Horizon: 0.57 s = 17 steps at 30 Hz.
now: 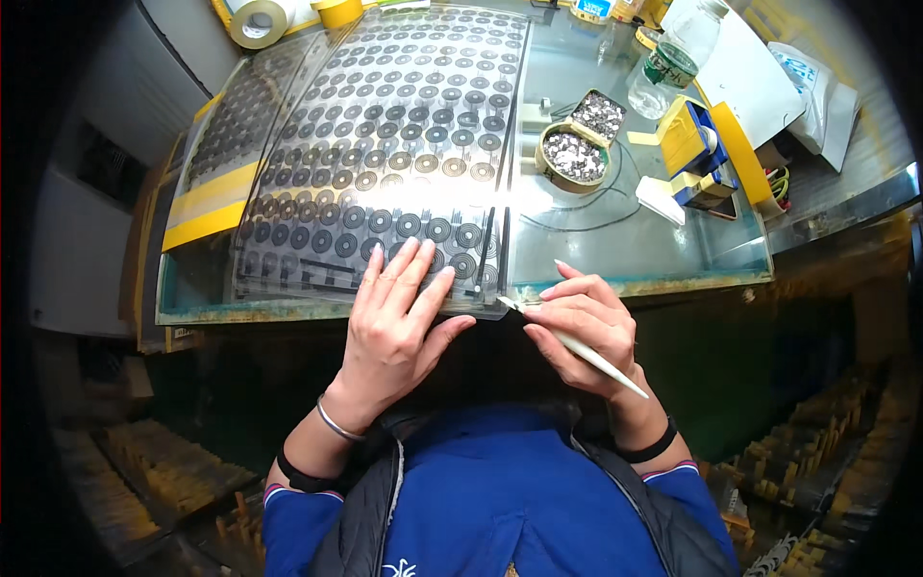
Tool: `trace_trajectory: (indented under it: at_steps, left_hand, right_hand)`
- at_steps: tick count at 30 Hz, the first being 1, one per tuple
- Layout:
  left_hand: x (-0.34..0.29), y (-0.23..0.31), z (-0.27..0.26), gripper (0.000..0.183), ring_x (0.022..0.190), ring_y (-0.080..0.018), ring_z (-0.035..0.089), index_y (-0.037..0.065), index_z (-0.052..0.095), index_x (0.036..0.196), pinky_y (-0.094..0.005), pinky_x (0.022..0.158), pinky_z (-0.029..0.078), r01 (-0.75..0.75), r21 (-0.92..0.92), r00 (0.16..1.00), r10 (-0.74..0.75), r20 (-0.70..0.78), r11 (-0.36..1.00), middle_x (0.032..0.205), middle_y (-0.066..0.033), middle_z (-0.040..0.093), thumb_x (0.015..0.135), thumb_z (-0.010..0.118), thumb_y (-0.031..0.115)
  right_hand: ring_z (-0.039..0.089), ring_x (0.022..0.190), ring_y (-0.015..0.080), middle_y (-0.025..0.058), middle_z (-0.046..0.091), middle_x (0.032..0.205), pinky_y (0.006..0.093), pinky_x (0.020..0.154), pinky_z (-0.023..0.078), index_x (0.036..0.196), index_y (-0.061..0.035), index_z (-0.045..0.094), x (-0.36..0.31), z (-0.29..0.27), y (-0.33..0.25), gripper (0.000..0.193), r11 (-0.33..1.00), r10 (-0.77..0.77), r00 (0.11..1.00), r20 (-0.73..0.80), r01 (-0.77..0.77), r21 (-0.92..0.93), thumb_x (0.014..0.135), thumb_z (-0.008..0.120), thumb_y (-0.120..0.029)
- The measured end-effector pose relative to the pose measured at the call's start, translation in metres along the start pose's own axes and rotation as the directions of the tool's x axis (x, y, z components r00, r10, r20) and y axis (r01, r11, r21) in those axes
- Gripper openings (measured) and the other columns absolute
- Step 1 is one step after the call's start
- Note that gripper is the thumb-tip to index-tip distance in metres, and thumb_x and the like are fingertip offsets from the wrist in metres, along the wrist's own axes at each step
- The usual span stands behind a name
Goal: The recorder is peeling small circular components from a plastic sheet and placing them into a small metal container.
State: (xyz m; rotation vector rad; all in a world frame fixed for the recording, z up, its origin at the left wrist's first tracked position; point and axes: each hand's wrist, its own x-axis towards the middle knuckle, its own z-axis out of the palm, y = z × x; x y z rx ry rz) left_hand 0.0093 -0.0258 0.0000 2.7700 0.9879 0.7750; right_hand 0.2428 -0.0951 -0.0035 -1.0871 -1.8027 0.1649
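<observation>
A large transparent film sheet (385,144), printed with rows of dark concentric rings, lies on the glass-topped table. Pressed flat on its near edge is my left hand (392,303), fingers spread and holding nothing. My right hand (588,332) pinches a slim white-handled knife (601,363) like a pen. The tool's small pointed tip is at the sheet's near right corner, and its tapered tail points toward me. Whether the tip touches the film I cannot tell.
Another dark-patterned sheet (245,111) with yellow borders lies at left. Tape rolls (261,21) stand at the back. On the right are a round tin (574,159) of pale scraps, a thin cable, a clear bottle (668,67) and a blue-and-yellow box (694,135). The table's near edge (654,286) is worn.
</observation>
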Motion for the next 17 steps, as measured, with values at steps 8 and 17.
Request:
trace_trajectory:
  at_steps: [8,17]
  left_hand:
    - [0.001,-0.002,0.001,0.052,0.130,-0.0370,0.047,0.002,0.061,0.122,-0.0523,0.111,0.033,0.001,-0.020,1.000,-0.001,0.001,1.000,0.136,-0.0214,0.052,0.079,0.077,0.027]
    - [0.000,-0.009,-0.002,0.051,0.131,-0.0370,0.047,0.001,0.061,0.120,-0.0521,0.111,0.033,-0.070,-0.113,0.996,0.065,-0.053,0.991,0.136,-0.0211,0.053,0.079,0.078,0.025]
  right_hand:
    - [0.066,0.083,0.0243,0.0068,0.070,0.083,0.0473,0.094,0.051,0.092,-0.0059,0.073,0.007,0.009,0.004,0.022,0.998,-0.056,0.998,0.031,0.056,-0.012,0.071,0.081,-0.007]
    - [0.066,0.088,0.0256,0.0081,0.072,0.090,0.0481,0.097,0.048,0.093,-0.0073,0.074,0.000,0.001,0.014,0.025,0.998,-0.003,0.998,0.055,0.007,-0.065,0.071,0.083,-0.010]
